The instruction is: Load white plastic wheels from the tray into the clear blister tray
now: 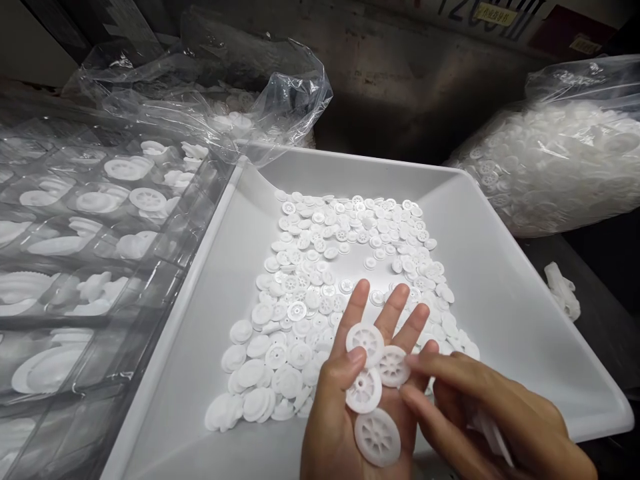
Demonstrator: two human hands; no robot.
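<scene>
My left hand (345, 407) lies palm up over the near edge of a white tray (520, 313). Several white spoked plastic wheels (373, 390) rest on its palm and fingers, and its thumb presses on one of them. My right hand (480, 413) comes in from the lower right, its fingers stretched toward the wheels and its fingertips touching one at the right of the palm. Something white shows under its fingers, but I cannot make it out. In the tray lies a spread of many small white wheels and gears (340, 280).
At the left stand clear plastic blister trays (100, 253) holding white parts. A clear plastic bag (210, 87) lies behind them. A second bag full of white parts (555, 167) sits at the right. A loose white piece (563, 290) lies on the dark surface beside the tray.
</scene>
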